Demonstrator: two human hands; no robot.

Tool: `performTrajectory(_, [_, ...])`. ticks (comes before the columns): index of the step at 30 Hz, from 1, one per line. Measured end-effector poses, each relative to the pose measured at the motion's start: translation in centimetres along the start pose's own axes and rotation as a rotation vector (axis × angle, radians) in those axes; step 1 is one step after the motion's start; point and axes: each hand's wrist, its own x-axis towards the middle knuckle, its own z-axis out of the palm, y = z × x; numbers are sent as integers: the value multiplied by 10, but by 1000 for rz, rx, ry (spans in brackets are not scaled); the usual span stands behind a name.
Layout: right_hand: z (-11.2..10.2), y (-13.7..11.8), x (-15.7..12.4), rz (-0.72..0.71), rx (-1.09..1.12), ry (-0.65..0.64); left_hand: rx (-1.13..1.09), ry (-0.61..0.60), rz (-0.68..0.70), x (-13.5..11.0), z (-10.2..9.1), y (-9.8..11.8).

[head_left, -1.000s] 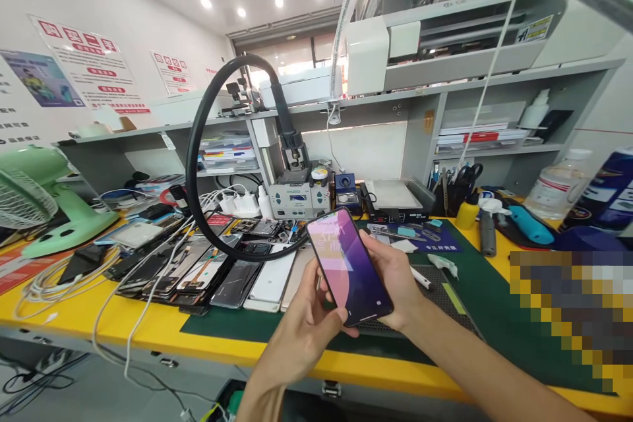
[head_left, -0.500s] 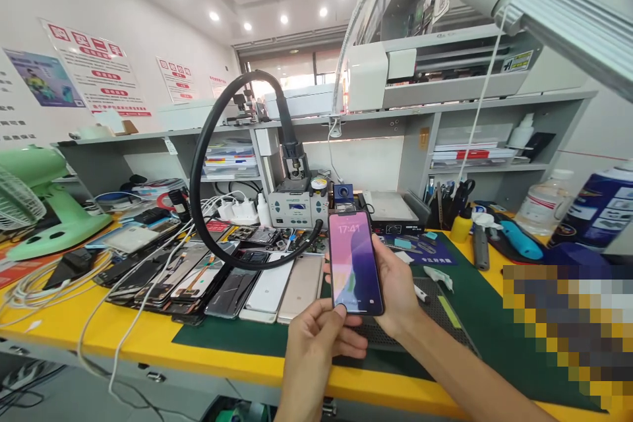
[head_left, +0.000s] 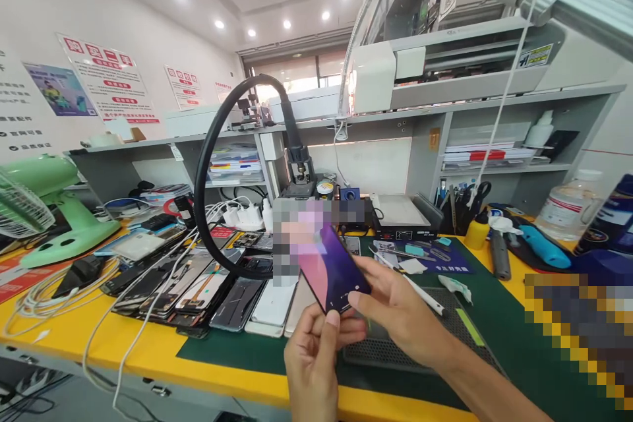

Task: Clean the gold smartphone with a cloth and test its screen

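Observation:
Above the bench I hold a smartphone (head_left: 341,270) tilted to the left, its lit screen facing me with a pink and purple picture. My left hand (head_left: 314,349) is closed on its bottom left corner, thumb at the front edge and fingers underneath. My right hand (head_left: 395,306) grips the lower right side, its thumb at the bottom of the screen. The phone's upper part is blurred out by pixelation. Below my hands lies a dark perforated mat (head_left: 386,349), and a white pen-like tool (head_left: 426,295) rests just right of the phone.
Several phones and screens lie in a row at left, including a white phone (head_left: 270,303). A thick black hose (head_left: 200,178) loops over them. Cables (head_left: 131,336) hang over the front edge. A green fan (head_left: 64,211) stands far left; a yellow bottle (head_left: 477,232) stands at right.
The phone has turned from upright to leaning left. My right thumb has come round onto the lower screen. The camera view has shifted slightly.

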Motion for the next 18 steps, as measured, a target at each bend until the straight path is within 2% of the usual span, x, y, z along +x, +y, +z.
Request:
performTrajectory(5, [2,0,-1,7,-86,-13,68,-80,-27,4,0,5])
performTrajectory(10, [3,-3,-2,25,-48,5,-115,13,-140,4,9,9])
performTrajectory(14, [10,-2,-5,-5,-7,47,-217,58,-116,0,21,2])
performTrajectory(18, [13,1,-10,-47,-67,105,-245,103,-84,-5,31,-4])
